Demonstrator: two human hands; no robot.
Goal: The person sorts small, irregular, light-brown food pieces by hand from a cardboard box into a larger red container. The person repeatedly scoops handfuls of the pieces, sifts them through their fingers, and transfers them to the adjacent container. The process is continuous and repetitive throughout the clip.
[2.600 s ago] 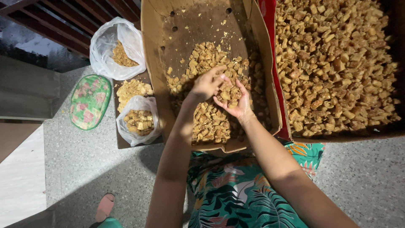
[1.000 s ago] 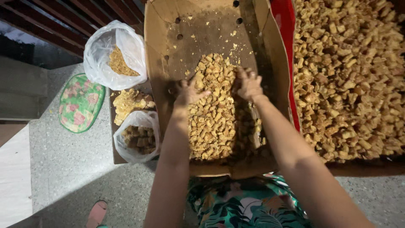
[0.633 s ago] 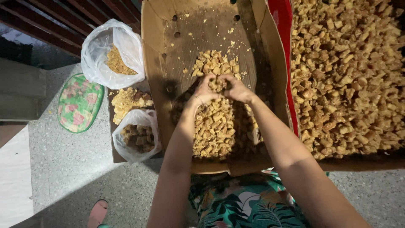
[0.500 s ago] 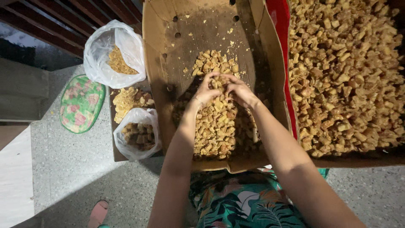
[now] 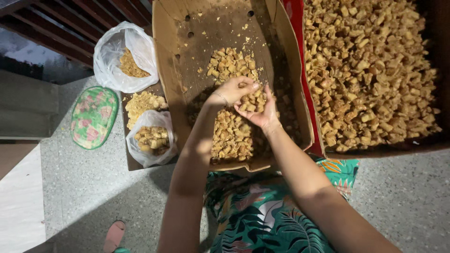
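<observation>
Seen from above, a person's two bare hands meet over a heap of golden fried chunks (image 5: 232, 136) in an open cardboard box (image 5: 168, 70) on a speckled stone floor (image 5: 89, 187). The right hand (image 5: 258, 110) lies palm up, cupped half open, with a small pile of the chunks resting in it. The left hand (image 5: 232, 89) curls over it from the left, fingertips pinched together at the pile; whether they grip a piece cannot be told.

The box walls rise close on either side of the forearms, and the far half of the box floor is mostly bare, stained dark and dotted with crumbs. Hard against its right wall stands a red-edged box (image 5: 304, 93) packed full of the same chunks. To the left, well apart from the hands, sit a white plastic bag (image 5: 112, 51) with crumbs, a loose mound of crumbs (image 5: 143, 100), and a smaller bag (image 5: 150, 140) of chunks, with a green floral lid (image 5: 93, 117) beyond.

Half a second ago both hands were pressed into the heap; now they are lifted just above it, the right turned upward.

The chunks are small, irregular, crisp-looking, tan to deep gold, heaped along the box's middle toward its near edge.
</observation>
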